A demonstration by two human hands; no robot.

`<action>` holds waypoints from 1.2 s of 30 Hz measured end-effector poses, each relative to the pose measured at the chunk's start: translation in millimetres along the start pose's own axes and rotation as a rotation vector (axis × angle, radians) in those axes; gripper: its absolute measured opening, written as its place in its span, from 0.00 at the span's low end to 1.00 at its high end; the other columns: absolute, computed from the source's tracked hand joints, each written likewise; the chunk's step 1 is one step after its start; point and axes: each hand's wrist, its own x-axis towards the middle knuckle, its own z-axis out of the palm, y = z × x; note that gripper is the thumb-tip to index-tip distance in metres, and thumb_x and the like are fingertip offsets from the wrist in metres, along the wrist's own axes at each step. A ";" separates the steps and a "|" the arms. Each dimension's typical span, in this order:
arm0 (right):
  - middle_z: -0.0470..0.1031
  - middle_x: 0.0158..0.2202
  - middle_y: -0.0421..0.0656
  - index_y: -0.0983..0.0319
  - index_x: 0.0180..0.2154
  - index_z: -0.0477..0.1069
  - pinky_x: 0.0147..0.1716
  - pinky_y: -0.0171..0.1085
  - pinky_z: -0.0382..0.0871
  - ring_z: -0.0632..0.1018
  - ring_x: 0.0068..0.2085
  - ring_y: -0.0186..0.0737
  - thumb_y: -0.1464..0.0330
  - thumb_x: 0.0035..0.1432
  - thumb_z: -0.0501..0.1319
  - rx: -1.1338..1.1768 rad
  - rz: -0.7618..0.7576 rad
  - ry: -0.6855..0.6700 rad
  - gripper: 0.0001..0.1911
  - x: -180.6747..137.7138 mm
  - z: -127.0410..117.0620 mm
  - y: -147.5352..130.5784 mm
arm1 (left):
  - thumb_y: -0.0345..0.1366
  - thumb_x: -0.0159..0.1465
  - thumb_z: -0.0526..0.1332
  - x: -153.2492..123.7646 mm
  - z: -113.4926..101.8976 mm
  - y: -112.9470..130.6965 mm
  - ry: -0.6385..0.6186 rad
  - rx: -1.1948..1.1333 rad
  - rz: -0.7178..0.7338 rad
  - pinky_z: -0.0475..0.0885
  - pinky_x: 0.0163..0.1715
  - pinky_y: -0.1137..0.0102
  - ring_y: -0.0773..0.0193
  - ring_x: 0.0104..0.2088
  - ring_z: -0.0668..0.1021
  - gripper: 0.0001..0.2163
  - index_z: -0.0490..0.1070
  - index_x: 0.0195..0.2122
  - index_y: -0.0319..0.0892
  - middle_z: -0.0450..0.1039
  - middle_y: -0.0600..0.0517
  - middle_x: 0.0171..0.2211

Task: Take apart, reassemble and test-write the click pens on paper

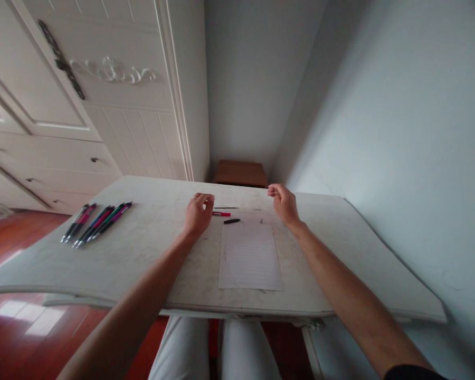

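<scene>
Above the table, my left hand [200, 212] is closed with curled fingers, just left of a pink pen barrel [221, 214]. Whether those fingers touch the barrel or hold anything is hidden. My right hand [284, 203] is also closed, off the upper right corner of a lined sheet of paper [251, 258]; its curled fingers hide anything inside. Between the hands lie a thin dark rod like an ink refill [226, 207], a short black pen piece [231, 221] at the sheet's top edge, and a tiny metallic piece [261, 221].
Several click pens [103, 224] with coloured and black barrels lie in a group on the left of the white table [332, 253]. A white cabinet [142, 126] stands behind at left. A brown wooden piece [240, 172] is beyond the far edge; a wall [399, 132] borders the right.
</scene>
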 end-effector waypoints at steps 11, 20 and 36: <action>0.78 0.39 0.47 0.62 0.43 0.72 0.45 0.41 0.73 0.79 0.40 0.39 0.81 0.47 0.46 -0.027 -0.074 -0.074 0.25 -2.2 1.3 -2.5 | 0.39 0.65 0.55 1.2 6.8 -9.1 -0.081 0.056 -0.021 0.72 0.45 0.63 0.57 0.39 0.78 0.12 0.78 0.39 0.43 0.77 0.46 0.42; 0.79 0.42 0.46 0.59 0.37 0.80 0.51 0.44 0.69 0.76 0.45 0.44 0.78 0.56 0.54 -0.265 -0.128 -0.303 0.17 -2.8 3.5 -1.3 | 0.37 0.67 0.51 1.8 8.5 -11.2 -0.258 0.220 0.026 0.69 0.47 0.59 0.53 0.45 0.76 0.15 0.79 0.39 0.45 0.79 0.45 0.43; 0.78 0.39 0.47 0.60 0.38 0.81 0.45 0.37 0.66 0.76 0.42 0.42 0.69 0.63 0.61 -0.471 -0.104 -0.515 0.09 -3.4 -0.6 -5.1 | 0.32 0.63 0.57 5.0 7.5 -2.8 -0.241 0.182 -0.007 0.72 0.47 0.64 0.54 0.44 0.78 0.13 0.79 0.45 0.45 0.80 0.48 0.38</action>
